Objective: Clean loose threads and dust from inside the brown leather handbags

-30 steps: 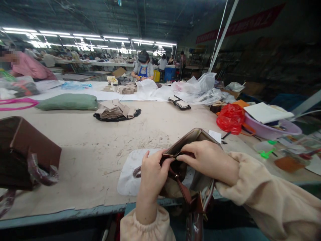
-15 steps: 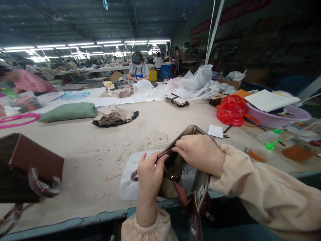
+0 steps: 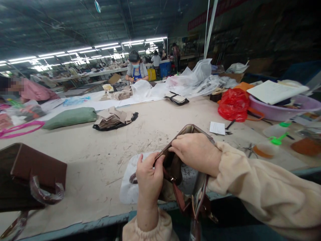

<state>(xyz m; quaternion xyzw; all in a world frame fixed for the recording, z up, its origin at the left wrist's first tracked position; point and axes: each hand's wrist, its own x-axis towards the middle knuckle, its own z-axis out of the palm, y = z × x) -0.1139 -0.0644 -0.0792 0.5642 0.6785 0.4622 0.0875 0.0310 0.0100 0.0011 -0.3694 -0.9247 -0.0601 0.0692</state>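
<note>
A brown handbag (image 3: pixel 180 197) with a beige lining lies open towards me at the table's front edge, on a white sheet (image 3: pixel 127 182). My left hand (image 3: pixel 149 175) pinches its upper rim at the left, thumb on the inner side. Further along the same rim, my right hand (image 3: pixel 197 152) reaches over the opening, its thumb and fingers closed on the edge. The right fingertips are partly hidden inside the bag. A strap and a metal clasp hang at the bag's near side. Some way to the left stands a second brown bag (image 3: pixel 42 167) with its handle wrapped in clear plastic.
Beige pieces in a black wrapper (image 3: pixel 115 118) and a green cushion-like roll (image 3: pixel 70 117) lie further back. At right are a red plastic bag (image 3: pixel 233 104), a purple basin (image 3: pixel 298 107) and green-capped bottles (image 3: pixel 265 147). A co-worker (image 3: pixel 136 68) sits across the table.
The view has tilted and shifted slightly. Both hands keep their hold on the bag's rim, with hardly any movement along it.
</note>
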